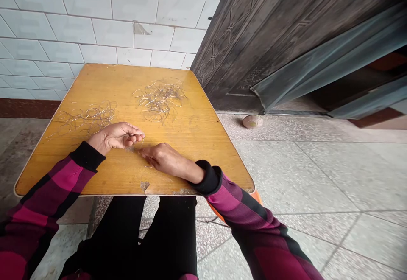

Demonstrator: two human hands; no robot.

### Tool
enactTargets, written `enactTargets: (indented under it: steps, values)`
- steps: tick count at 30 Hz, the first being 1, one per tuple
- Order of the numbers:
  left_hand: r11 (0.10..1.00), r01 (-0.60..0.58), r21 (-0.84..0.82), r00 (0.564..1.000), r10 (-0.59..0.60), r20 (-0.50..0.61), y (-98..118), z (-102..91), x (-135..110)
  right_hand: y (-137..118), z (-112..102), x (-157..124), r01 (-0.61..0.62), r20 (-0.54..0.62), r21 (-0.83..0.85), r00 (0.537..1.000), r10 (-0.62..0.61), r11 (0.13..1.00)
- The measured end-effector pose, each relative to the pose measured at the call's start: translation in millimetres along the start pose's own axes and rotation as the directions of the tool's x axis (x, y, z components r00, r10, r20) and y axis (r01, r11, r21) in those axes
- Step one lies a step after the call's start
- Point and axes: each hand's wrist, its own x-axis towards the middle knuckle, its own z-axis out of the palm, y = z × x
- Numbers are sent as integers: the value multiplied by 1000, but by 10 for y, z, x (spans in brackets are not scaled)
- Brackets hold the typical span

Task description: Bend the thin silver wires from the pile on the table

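Fingers (136, 135) pinched on left hand (114, 137), right hand (162, 158) palm-down

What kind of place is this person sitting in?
Probably just outside a house doorway, maybe a porch. There is a white tiled wall, a big dark door standing open and a speckled stone floor, with thin wires on a small wooden table.

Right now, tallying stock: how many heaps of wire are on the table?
2: the left heap lies just beyond the left hand; the far heap sits near the table's far middle.
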Motion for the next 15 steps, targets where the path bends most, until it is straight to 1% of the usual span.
enactTargets:
  steps: [3,6,8,10,13,15]
  values:
    - [1000,15,12,1000,-15,3,-23,25,21,-23,-57,-15,1,38,-30,999,0,1000]
    - [1000,12,-4,1000,-12,-1,-2,22,10,-53,-102,-25,2,31,22,1000,-3,1000]
    - [999,0,-34,1000,0,4,39,8,-26,-78,-111,-28,-12,2,72,1000,12,997]
    - [997,-19,-76,1000,19,-2,89,-9,-75,-108,-99,-30,-54,-47,133,997,61,990]
    - [989,-54,-135,998,55,5,143,-29,-144,-147,-57,-35,-130,-141,247,976,168,960]
    - [986,-66,-154,997,70,19,155,-34,-169,-159,-33,-39,-142,-174,298,964,199,944]
